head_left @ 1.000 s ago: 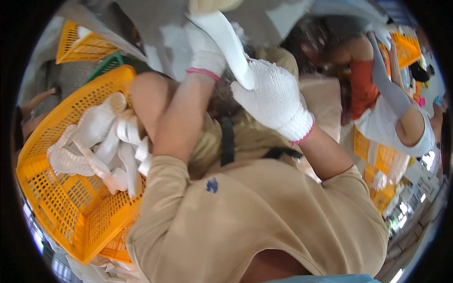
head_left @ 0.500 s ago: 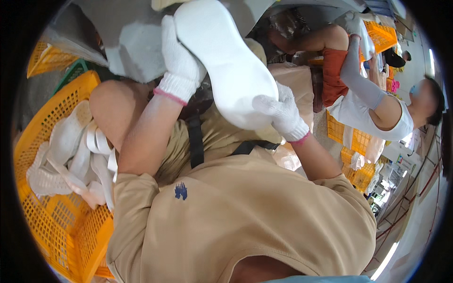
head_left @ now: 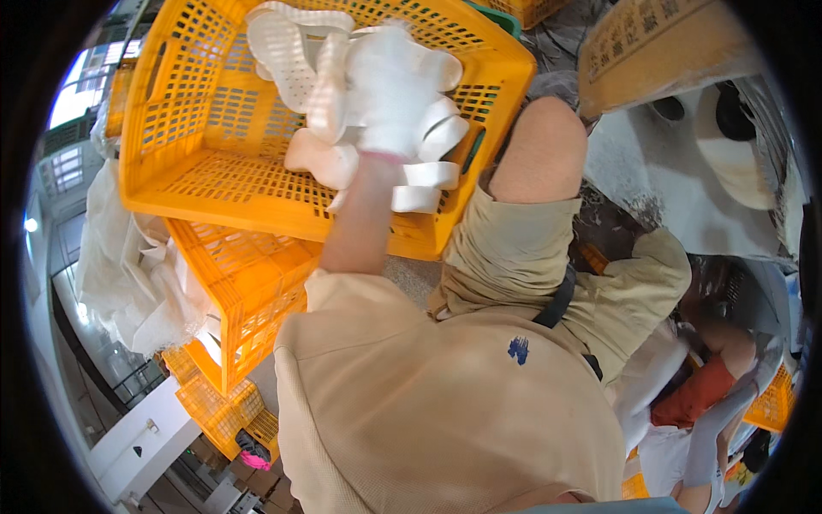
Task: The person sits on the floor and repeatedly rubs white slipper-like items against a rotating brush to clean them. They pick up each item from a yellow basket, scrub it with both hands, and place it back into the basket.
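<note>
A: Background first?
B: Workroom, head view. Bright window [head_left: 77,94] at ten o'clock; stacked orange crates [head_left: 210,407] at eight; crumpled whitish plastic sheeting [head_left: 128,283] at nine. Co-worker [head_left: 695,398] at four, in red shorts, partly cut off by the view's dark rim.

A: Nearer in?
B: Orange mesh basket [head_left: 244,218] at eleven o'clock, large, tilted in the view. A lower orange crate [head_left: 227,291] shows past its near edge, at nine. Cardboard box [head_left: 672,51] at two, above a pale grey covering [head_left: 638,167]. Wearer's bare knee [head_left: 544,150] between one and two, just beside the basket.

A: The white pieces?
B: White sole-shaped pieces [head_left: 291,64] lie heaped inside the basket, eleven to twelve o'clock, a few band-like ones toward its right side.

A: Hands?
B: Left hand [head_left: 390,94] at twelve, in a white knit glove with pink cuff edge, down among the pieces. Motion-blurred; cannot tell whether the fingers are closed on one. Right hand out of sight; its grip cannot be told.
</note>
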Demonstrator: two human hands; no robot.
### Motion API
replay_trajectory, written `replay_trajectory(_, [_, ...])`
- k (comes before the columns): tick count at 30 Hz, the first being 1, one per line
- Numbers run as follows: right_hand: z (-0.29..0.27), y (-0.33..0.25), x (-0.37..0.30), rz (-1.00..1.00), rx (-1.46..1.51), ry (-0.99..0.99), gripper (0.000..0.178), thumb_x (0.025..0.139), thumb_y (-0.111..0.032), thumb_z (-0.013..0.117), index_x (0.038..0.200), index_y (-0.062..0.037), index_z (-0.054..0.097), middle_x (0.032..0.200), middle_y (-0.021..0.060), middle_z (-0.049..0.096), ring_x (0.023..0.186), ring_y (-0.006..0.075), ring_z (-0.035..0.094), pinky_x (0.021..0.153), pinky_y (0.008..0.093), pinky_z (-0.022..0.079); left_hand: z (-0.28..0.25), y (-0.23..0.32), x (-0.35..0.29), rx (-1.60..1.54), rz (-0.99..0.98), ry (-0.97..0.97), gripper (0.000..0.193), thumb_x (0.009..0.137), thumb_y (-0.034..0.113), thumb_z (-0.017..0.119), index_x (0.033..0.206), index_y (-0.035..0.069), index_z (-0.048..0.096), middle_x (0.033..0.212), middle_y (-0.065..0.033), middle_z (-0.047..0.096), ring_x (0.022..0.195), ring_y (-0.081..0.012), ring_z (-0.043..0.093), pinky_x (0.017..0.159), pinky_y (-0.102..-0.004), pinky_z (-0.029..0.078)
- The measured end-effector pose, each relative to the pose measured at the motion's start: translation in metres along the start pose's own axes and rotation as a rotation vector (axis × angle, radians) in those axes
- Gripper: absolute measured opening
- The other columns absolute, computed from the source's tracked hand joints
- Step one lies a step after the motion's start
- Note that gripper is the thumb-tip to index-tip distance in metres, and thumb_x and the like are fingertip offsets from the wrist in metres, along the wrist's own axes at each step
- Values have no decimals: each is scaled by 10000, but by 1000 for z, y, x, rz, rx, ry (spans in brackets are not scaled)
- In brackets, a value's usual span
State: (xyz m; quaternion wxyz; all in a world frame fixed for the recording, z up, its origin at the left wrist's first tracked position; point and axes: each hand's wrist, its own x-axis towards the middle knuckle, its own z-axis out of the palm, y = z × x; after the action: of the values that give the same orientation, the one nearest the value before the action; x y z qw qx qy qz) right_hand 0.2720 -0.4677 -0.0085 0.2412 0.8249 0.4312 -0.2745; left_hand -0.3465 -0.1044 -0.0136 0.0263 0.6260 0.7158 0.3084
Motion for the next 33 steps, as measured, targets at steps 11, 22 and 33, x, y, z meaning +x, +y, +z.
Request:
replay_trajectory(11, [-105, -182, -1, -537, 674, 432, 430, 1004, -161, 610, 1358, 82, 615, 1331, 202, 692, 1221, 271, 668, 1032, 360, 491, -116, -53, -33, -1318, -918, 222, 514, 1044, 288, 546, 1449, -26, 501, 1397, -186, 612, 1181, -387, 653, 962, -546, 561])
replay_trajectory(22, [-157, -201, -44, -299, 1446, 515, 293, 988, -103, 651, 1235, 54, 659, 1187, 89, 700, 1057, 170, 647, 956, 315, 500, 91, 280, -136, -2172, -972, -904, 369, 1021, 229, 660, 1327, 35, 588, 1292, -122, 660, 1245, -271, 610, 1092, -477, 492])
replay_trajectory(33, [-176, -206, -25, -375, 1650, 848, 514, 952, -159, 683, 1398, 25, 506, 1128, 192, 704, 1042, 266, 705, 895, 367, 548, 169, 410, -83, -2079, -899, -1111, 391, 1064, 237, 567, 1365, -12, 565, 1255, -147, 688, 1122, -303, 669, 1035, -426, 525])
